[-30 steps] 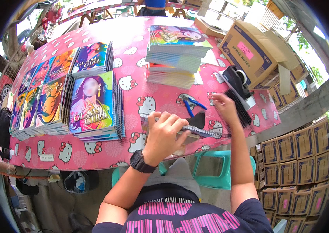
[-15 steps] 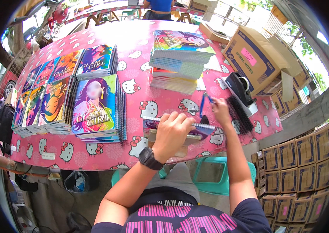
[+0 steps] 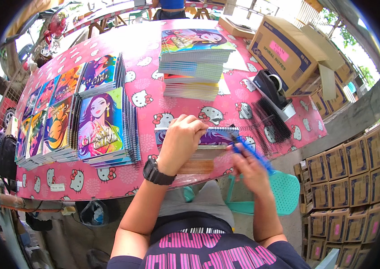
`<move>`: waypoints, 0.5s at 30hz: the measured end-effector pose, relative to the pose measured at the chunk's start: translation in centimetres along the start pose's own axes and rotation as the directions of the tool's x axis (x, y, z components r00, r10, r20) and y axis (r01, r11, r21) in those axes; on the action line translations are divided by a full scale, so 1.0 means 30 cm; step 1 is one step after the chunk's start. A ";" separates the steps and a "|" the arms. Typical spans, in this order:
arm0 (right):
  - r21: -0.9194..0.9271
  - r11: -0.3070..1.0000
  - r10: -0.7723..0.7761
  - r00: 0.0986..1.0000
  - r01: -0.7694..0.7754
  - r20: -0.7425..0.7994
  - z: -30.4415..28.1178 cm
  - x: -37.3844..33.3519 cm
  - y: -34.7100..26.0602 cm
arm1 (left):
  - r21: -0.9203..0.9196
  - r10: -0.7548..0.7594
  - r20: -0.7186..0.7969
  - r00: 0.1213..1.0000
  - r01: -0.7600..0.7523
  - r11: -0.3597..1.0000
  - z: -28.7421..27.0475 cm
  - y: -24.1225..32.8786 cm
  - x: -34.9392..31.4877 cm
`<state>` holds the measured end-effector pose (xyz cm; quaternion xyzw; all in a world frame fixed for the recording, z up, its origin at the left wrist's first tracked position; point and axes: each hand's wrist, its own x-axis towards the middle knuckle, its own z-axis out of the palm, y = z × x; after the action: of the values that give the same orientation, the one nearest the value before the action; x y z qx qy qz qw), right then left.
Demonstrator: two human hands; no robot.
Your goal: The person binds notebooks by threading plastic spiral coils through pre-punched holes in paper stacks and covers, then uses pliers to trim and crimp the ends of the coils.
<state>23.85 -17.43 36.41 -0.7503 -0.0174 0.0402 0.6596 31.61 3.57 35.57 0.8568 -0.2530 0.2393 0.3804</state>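
Note:
My left hand (image 3: 182,136), with a black watch on its wrist, is closed over the spiral-bound edge of a notebook (image 3: 214,138) with a purple and blue cover. The notebook lies near the table's front edge, by a wooden block (image 3: 199,167). In my right hand (image 3: 249,169) are blue-handled pliers (image 3: 253,154), partly smeared by motion. Their dark jaws are at the right end of the notebook's coil. Just beyond, to the right, lies a bunch of black spiral coils (image 3: 271,121).
Stacks of bound notebooks (image 3: 102,125) stand on the left of the pink table (image 3: 147,114). A taller stack (image 3: 194,62) is at the middle back. A black tape dispenser (image 3: 270,87) and an open carton (image 3: 284,56) are at the right. Stacked cartons (image 3: 342,179) stand on the floor.
My right hand has come nearer and lower, bringing the pliers to the right end of the notebook's coil. The left hand stays on the notebook. The whole view has shifted slightly.

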 end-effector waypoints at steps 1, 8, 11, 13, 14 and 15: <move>-0.130 0.991 -0.033 0.999 0.036 0.025 0.025 0.004 0.019 | 0.022 0.006 -0.004 1.000 -0.006 1.000 0.000 0.012 -0.003; -0.433 0.891 -0.162 0.986 0.135 -0.026 0.128 0.019 0.096 | 0.153 0.094 -0.102 0.990 -0.078 0.985 0.008 0.045 -0.048; -0.474 0.862 -0.246 0.966 0.183 -0.075 0.141 0.014 0.132 | 0.186 0.131 -0.140 0.981 -0.104 0.977 0.033 0.029 -0.063; -0.478 0.840 -0.337 0.937 0.256 -0.090 0.157 0.011 0.139 | 0.174 0.098 -0.132 0.986 -0.074 0.982 0.035 0.039 -0.063; -0.513 0.815 -0.365 0.926 0.269 -0.093 0.165 0.009 0.135 | 0.157 0.054 -0.115 0.992 -0.036 0.987 0.032 0.051 -0.063; -0.548 0.788 -0.394 0.914 0.282 -0.097 0.173 0.007 0.124 | 0.141 0.014 -0.097 0.995 0.000 0.990 0.027 0.064 -0.058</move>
<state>23.54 -12.76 32.04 -0.8853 -0.0939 -0.1633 0.4252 29.27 2.27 35.06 0.8678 -0.2193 0.2996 0.3301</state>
